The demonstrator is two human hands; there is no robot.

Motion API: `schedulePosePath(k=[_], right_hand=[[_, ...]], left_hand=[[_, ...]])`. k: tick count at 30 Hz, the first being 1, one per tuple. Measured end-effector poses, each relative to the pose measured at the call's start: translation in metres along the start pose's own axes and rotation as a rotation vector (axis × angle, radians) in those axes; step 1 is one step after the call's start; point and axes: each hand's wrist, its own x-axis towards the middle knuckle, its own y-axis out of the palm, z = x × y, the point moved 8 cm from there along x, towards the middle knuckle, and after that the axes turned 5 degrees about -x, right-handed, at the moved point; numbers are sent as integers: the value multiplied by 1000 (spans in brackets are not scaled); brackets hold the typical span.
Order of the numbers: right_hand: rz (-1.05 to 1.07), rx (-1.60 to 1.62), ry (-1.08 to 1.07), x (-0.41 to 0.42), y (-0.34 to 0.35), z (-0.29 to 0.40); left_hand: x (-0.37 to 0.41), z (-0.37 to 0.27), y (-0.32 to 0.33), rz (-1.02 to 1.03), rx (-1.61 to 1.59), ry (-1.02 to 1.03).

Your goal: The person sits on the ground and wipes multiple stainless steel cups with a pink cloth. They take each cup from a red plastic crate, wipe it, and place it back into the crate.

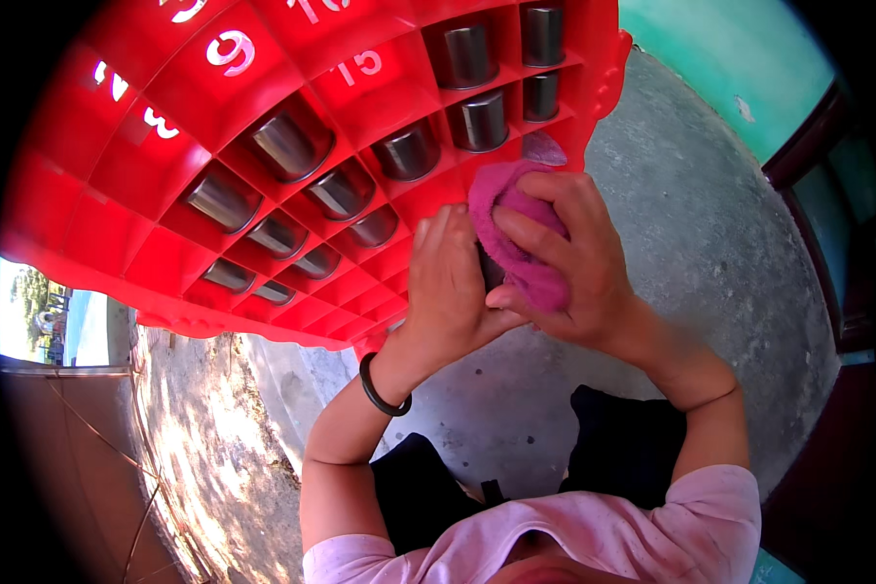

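My right hand (591,248) is closed on a bunched pink cloth (511,219), which presses against a dark metal cup (490,271). My left hand (445,285) grips that cup from the other side, fingers pointing away from me. Most of the cup is hidden by the cloth and both hands. Just beyond them stands a red plastic rack (438,186), divided into square compartments with cut-out numbers at their backs. Several shiny metal cups sit in it, among them one cup (482,120) close above the cloth and another cup (409,151) beyond my left hand.
Grey concrete floor (701,241) lies under and to the right of the rack. A green wall (730,66) with a dark-framed opening (810,190) is at the right. Sunlit ground (212,423) and a brown panel (80,438) are at the left. My dark-clad knees (620,438) are below my hands.
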Motion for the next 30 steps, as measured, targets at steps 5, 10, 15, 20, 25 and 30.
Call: schedulePosePath(k=[5,10,15,20,25,30], right_hand=[[68,682,531,-13,30,-38],[-9,1648,851,-65,82,-57],[-113,1042,731,-56,80,-36],[-98,425,379,-26,52,-12],[-311,1002,797,-79,37,-95],[153,1694,799,-65,64,-61]], left_hand=[[-1,-5,-8,-34,-102,62],[-15,6,-4,-224,-454,-97],[-10,23,-3,-278,-647,-365],[-16,40,9,-386,-750,-507],[-9,9,-1,-199,-596,-333],[14,21,-33,-60,-577,-171]])
